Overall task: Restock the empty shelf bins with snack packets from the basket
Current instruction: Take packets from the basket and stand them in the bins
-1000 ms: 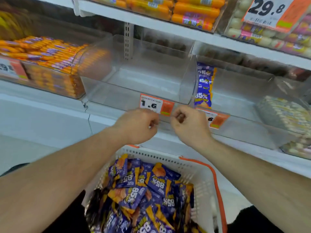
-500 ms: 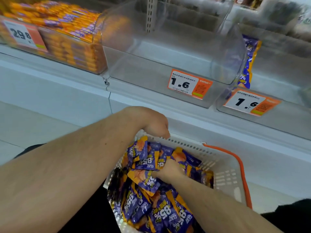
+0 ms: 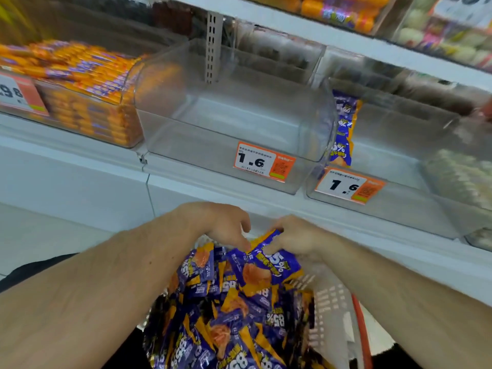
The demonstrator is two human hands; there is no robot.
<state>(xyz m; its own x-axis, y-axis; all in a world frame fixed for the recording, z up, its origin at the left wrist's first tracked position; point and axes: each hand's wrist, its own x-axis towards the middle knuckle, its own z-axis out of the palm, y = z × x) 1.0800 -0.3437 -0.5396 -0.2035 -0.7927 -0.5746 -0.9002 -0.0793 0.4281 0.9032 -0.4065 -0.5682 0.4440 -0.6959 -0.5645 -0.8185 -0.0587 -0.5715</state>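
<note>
Head view: white shop shelving (image 3: 80,182), three clear bins across, two price tags reading 1.6. Middle bin (image 3: 226,123) bare; one purple packet (image 3: 342,129) upright in right bin. Near, white basket (image 3: 332,310) heaped with snack packets (image 3: 226,315). Right hand (image 3: 295,239) pinching one packet; left hand (image 3: 226,225) loose-fingered above heap.

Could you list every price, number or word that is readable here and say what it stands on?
"1.6": price tag on the empty clear bin.
"1.6": price tag on the neighbouring bin.
"298": cut-off tag, decimal point unclear.
"85%": basket packets.
Small print and barcodes: too blurred.
</note>
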